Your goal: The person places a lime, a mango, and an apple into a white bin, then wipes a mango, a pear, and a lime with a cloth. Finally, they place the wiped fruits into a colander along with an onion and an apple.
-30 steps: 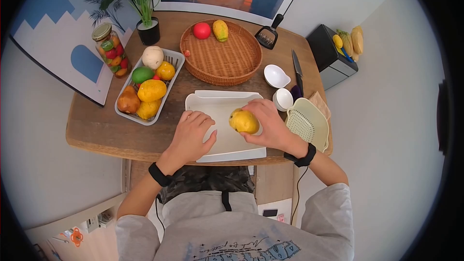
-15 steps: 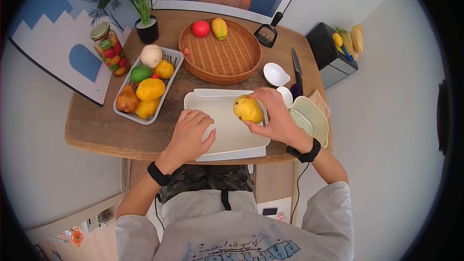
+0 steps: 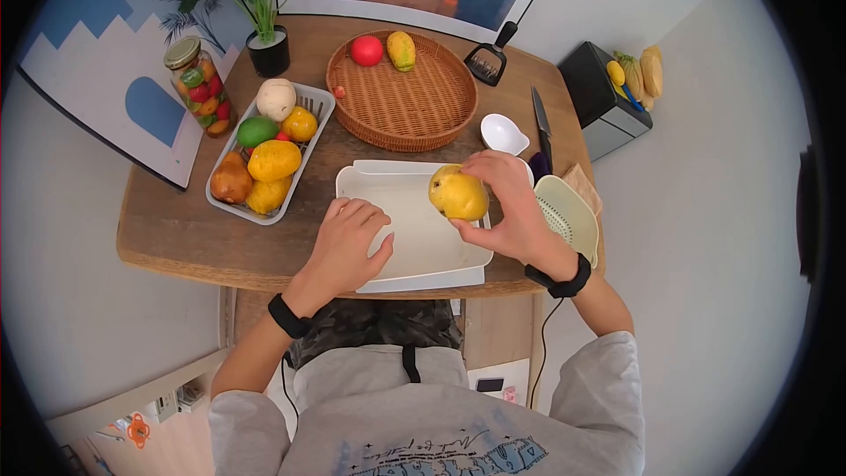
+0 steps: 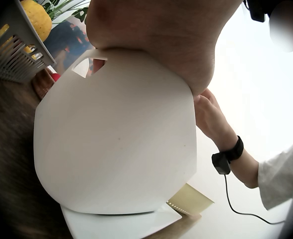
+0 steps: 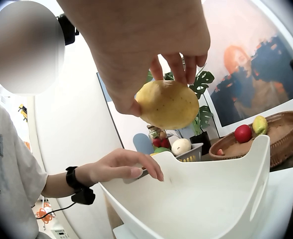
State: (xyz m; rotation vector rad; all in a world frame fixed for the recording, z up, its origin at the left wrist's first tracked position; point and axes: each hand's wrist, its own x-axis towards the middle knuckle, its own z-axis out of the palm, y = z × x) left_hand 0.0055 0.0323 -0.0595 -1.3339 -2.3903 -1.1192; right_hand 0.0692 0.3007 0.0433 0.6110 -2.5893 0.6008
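Over the right part of a deep white bin, my right hand holds a yellow mango between thumb and fingers. The right wrist view shows the mango raised above the bin's rim, its skin speckled with small dark dots. On the near left rim of the bin lies my left hand, its fingers loosely bent over the edge and holding no fruit. From the left wrist, the bin's outer wall with its handle hole fills much of the view. A flat white board lies under the bin.
A grey basket of mixed fruit stands left, near a jar. Behind the bin is a round wicker tray with red and yellow fruit. At right are a knife, a white bowl and a pale green colander.
My right hand has moved the mango up and slightly to the right, away from the middle of the bin. My left hand has stayed at the rim.
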